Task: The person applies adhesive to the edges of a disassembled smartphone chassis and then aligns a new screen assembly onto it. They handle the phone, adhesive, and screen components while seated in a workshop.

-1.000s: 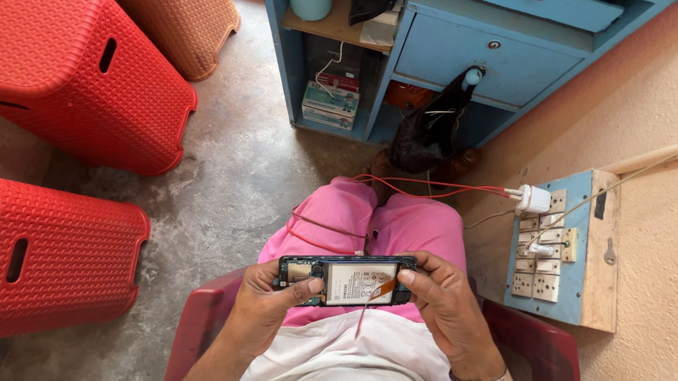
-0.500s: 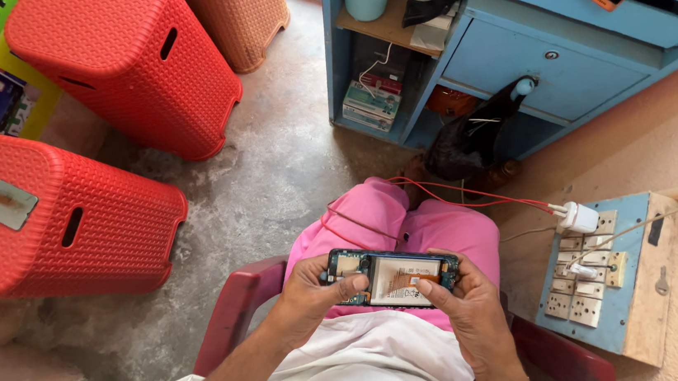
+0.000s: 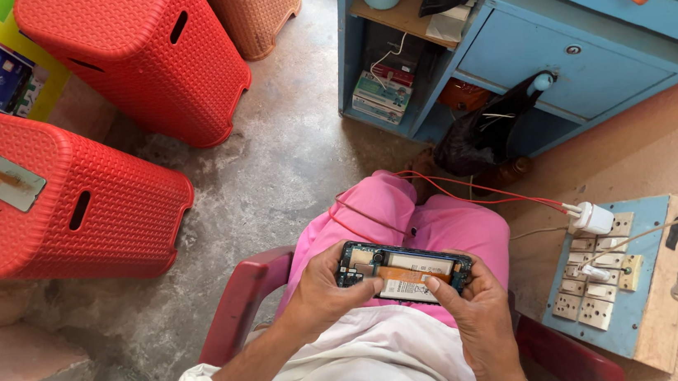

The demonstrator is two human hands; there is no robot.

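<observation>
Opened phone (image 3: 403,271) held over the lap, two-handed.
Left hand (image 3: 325,287) clasps its left end, right hand (image 3: 468,306) its right end, thumb pressing the exposed battery; red wires (image 3: 471,190) trail beyond.

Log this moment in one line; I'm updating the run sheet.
left hand: holds opened phone | right hand: holds phone, thumb on it | seated, red chair

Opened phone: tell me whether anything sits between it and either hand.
Nothing visible does. The left hand and right hand both grip the opened phone directly at its ends, over the pink lap. The red wires run beyond it.
</observation>
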